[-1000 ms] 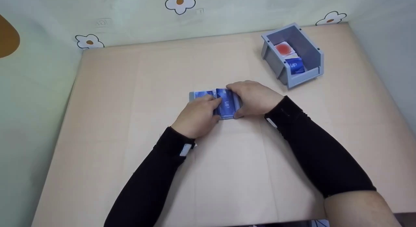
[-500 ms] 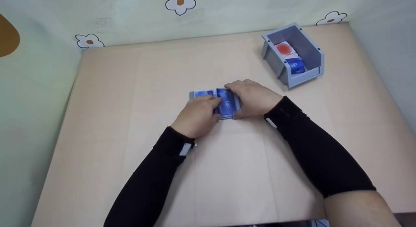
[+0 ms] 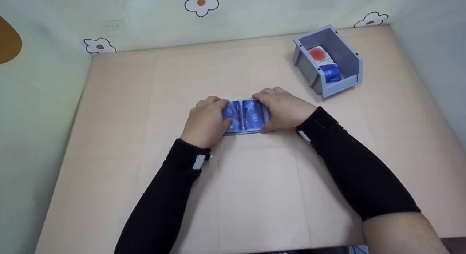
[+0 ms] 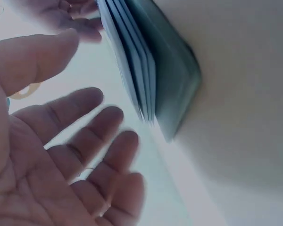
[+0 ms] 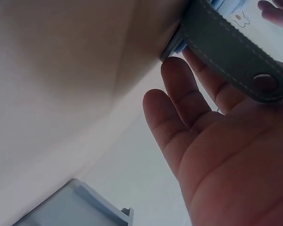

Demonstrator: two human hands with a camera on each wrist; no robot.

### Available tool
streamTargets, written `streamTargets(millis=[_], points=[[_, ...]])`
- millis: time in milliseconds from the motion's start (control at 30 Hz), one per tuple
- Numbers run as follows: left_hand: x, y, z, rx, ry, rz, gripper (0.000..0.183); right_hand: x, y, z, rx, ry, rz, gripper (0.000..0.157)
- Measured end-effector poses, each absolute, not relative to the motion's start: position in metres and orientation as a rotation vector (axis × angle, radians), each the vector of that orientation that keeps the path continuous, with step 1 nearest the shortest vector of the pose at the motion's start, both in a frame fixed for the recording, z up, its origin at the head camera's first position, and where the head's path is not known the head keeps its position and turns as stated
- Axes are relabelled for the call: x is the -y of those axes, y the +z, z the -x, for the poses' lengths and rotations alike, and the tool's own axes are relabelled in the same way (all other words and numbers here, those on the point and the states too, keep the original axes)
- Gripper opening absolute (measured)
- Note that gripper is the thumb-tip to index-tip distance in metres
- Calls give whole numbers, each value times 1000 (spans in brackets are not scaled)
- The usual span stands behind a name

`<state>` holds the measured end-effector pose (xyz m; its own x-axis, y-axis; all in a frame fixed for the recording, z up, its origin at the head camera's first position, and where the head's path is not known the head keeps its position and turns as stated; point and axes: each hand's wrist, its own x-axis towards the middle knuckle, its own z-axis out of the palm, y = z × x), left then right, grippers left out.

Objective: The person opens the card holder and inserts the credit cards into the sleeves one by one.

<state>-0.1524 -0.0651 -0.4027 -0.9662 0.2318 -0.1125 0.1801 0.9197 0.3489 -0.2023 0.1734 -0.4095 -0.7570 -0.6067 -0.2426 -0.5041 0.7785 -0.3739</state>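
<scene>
Right hand [image 3: 284,107] grips the open card holder [image 4: 174,84] at its right end, thumb at the near edge and fingers at the far one; left hand [image 3: 205,121] is at the other end with fingers loosely apart, though whether its thumb rests on the holder or just over it is hard to tell. Under them is a broad tan table [image 3: 262,192]. Black sleeves [image 3: 358,166] cover the forearms down to the wrists. Toward the table's back right corner stands a blue-grey bin [image 3: 342,87], near the right hand but apart from it. Between the hands, around the middle of the table, the card holder lies spread, its leaves fanned above a grey-green cover in the left wrist view. A stitched strap [image 5: 226,52] crosses in front of the right palm. Side by side in the holder show a left blue card [image 3: 236,115] and a right blue card [image 3: 250,121], the latter reading VIP; inside the bin are another blue card [image 3: 332,74] and a white card with a red disc [image 3: 318,54]. Smallest is the round snap [image 5: 264,83] at the strap's end.
</scene>
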Motion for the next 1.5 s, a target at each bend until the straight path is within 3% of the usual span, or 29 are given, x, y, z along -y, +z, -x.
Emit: streamTargets(millis=[700,1500], points=[[69,-404,155,-2869,428,-210,63,-170,-410,206,-2720,-408,785,86],[67,-408,155,-2872,423,-227,61,-160,-405,200,-2796,-322,778,81]])
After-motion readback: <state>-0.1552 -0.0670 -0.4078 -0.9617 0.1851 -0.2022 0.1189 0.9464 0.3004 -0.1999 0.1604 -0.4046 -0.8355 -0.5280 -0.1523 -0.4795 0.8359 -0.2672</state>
